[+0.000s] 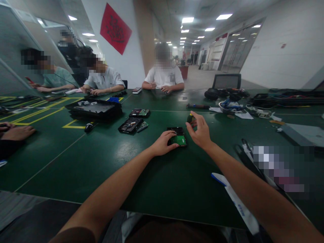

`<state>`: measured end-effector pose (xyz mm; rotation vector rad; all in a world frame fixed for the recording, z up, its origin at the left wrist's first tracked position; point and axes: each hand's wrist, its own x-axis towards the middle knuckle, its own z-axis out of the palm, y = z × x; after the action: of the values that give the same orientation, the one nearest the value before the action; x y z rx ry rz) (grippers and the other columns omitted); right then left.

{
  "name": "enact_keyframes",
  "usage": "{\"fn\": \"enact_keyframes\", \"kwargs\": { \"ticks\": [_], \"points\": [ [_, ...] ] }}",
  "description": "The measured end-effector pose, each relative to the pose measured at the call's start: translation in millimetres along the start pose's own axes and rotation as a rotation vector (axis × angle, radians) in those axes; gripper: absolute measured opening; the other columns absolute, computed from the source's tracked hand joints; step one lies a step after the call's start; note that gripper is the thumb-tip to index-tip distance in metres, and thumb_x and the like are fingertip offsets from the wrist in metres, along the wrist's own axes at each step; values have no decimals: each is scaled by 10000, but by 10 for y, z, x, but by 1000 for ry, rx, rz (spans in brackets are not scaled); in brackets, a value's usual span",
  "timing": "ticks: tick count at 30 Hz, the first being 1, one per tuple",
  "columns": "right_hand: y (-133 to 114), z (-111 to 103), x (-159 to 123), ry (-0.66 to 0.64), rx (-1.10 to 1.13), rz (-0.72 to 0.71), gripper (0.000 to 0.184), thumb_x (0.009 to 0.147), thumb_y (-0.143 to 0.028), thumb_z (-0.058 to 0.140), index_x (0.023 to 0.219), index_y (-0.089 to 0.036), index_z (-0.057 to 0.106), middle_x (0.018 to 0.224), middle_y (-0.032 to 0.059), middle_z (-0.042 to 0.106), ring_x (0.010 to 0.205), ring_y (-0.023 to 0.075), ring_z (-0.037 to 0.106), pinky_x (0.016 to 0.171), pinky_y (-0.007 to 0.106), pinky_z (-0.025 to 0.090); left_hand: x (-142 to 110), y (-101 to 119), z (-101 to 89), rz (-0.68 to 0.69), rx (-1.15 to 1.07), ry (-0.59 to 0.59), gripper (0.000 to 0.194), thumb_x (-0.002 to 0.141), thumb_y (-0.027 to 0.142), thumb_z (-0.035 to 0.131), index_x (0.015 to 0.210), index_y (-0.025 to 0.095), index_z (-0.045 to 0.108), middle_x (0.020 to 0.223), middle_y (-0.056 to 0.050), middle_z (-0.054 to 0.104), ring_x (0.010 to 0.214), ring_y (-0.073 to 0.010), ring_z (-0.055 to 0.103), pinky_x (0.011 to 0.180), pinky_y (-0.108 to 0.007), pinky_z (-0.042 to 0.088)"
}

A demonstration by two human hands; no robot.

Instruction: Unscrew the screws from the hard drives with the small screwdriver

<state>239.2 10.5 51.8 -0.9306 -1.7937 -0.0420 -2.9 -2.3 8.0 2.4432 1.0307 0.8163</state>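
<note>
Green circuit board (pixel 180 140) sits on the table (pixel 152 182), my L hand (pixel 164 143) clamped on its left end, R hand (pixel 201 130) pinching a stubby tool (pixel 189 118), so prob. best brace firmly & keep tool upright.

Office-like workshop: green worktable (pixel 149 182), circuit boards (pixel 180 140), ceiling lights (pixel 188 20), glass doors (pixel 236 50)

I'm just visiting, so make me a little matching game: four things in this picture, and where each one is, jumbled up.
1. Left hand
2. Right hand
3. Red sign
4. Large black tray

A. On a white pillar
B. Around a small dark-and-yellow object
C. At the green circuit board
D. Far left of both hands, on the green table

Pairs: 1-C, 2-B, 3-A, 4-D
</note>
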Motion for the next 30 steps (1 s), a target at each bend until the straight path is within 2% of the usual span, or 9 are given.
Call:
{"fn": "enact_keyframes", "kwargs": {
  "ticks": [2, 7, 13, 19, 24, 30],
  "points": [
    [-5, -2, 2, 0, -1, 0, 569, 972, -362, 601, 1516, -329, 439, 1301, 110, 591, 919, 255, 677, 821, 500, 643, -3, 6, -4, -7, 1, 2, 602, 891, 516, 705, 1386, 196, 583, 1488, -152, 540, 1442, -308, 458, 1231, -518, 368],
    [-2, 1, 2, 0, -9, -24, 541, 1003, -313, 533, 1533, -324, 423, 1331, 110, 599, 990, 260, 682, 922, 518, 620, -3, 6, -7, -4, 2, -1, 614, 896, 532, 695, 1392, 188, 582, 1487, -155, 538, 1449, -304, 450, 1236, -504, 366],
    [10, 10, -5, 22, -10, 4, 564, 976, -361, 599, 1512, -307, 431, 1292, 115, 597, 902, 244, 674, 834, 490, 644, 1, -11, 3, -8, -5, 2, 621, 883, 537, 708, 1392, 205, 582, 1488, -149, 538, 1450, -312, 451, 1232, -526, 366],
    [-2, 13, -4, 5, -15, -20, 558, 994, -309, 550, 1534, -298, 409, 1310, 121, 601, 966, 252, 682, 901, 495, 628, -2, -12, 3, -3, -1, 3, 620, 891, 531, 701, 1392, 186, 582, 1487, -160, 535, 1441, -303, 459, 1231, -503, 373],
    [9, 20, -7, 24, -14, 17, 597, 961, -376, 621, 1516, -293, 420, 1283, 125, 593, 882, 244, 675, 788, 479, 652, -4, -19, 8, 0, -7, 7, 602, 881, 514, 720, 1381, 205, 586, 1492, -152, 535, 1441, -313, 460, 1226, -534, 373],
    [5, 11, -4, 8, -22, -19, 581, 986, -333, 561, 1546, -304, 407, 1315, 127, 599, 1011, 281, 673, 890, 529, 636, -9, 0, -2, -4, -6, 8, 603, 888, 521, 709, 1388, 206, 586, 1496, -148, 531, 1441, -310, 462, 1228, -518, 377]
  ]
}}
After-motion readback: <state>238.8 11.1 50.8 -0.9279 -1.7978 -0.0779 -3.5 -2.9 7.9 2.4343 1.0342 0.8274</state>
